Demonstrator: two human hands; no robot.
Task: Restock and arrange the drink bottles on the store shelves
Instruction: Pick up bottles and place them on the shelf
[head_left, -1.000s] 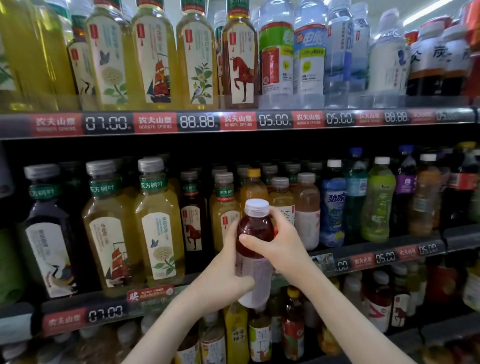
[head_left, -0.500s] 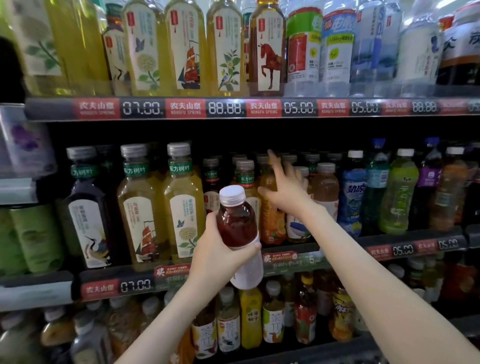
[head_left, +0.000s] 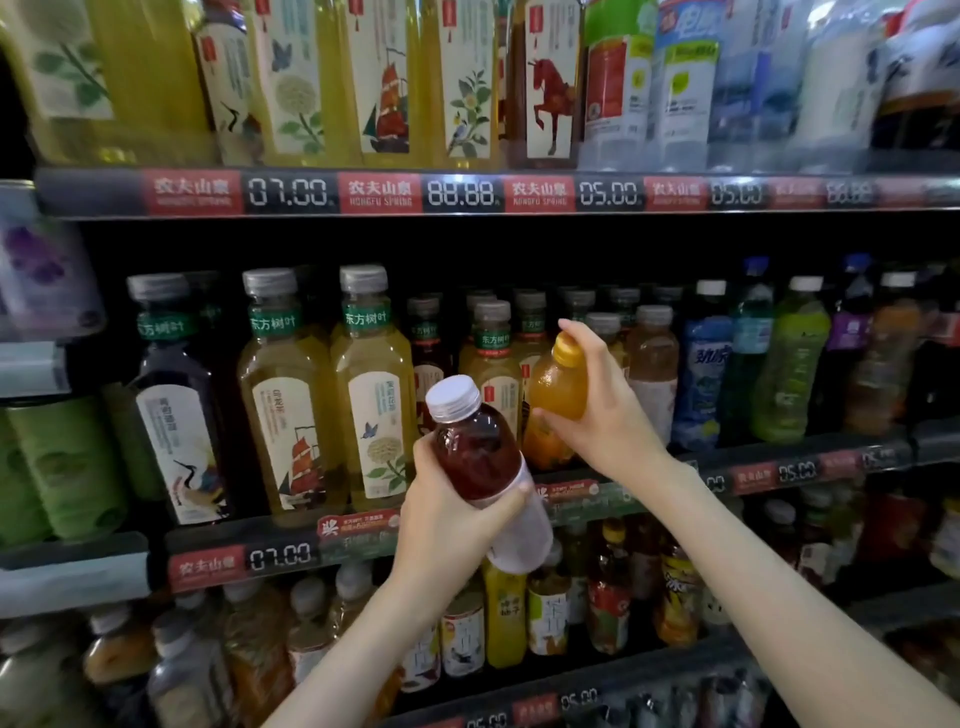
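My left hand (head_left: 453, 512) grips a dark red drink bottle (head_left: 480, 449) with a white cap and pale label, tilted in front of the middle shelf (head_left: 769, 475). My right hand (head_left: 605, 410) holds an orange juice bottle (head_left: 557, 395) with a yellow cap by its neck and shoulder, at the front of the middle shelf. Whether that bottle's base rests on the shelf is hidden behind the red bottle and my hand. Tall yellow tea bottles (head_left: 288, 400) stand in rows to the left.
The top shelf (head_left: 467, 193) carries tall tea and water bottles above a price strip. Blue, green and purple drink bottles (head_left: 789, 364) fill the middle shelf's right side. Small juice bottles (head_left: 550, 613) crowd the lower shelf. Green packs (head_left: 57, 467) sit at far left.
My right hand left the red bottle, reached into the middle shelf and now holds the orange bottle. My left hand keeps the red bottle, now tilted. The view moved closer and leftward.
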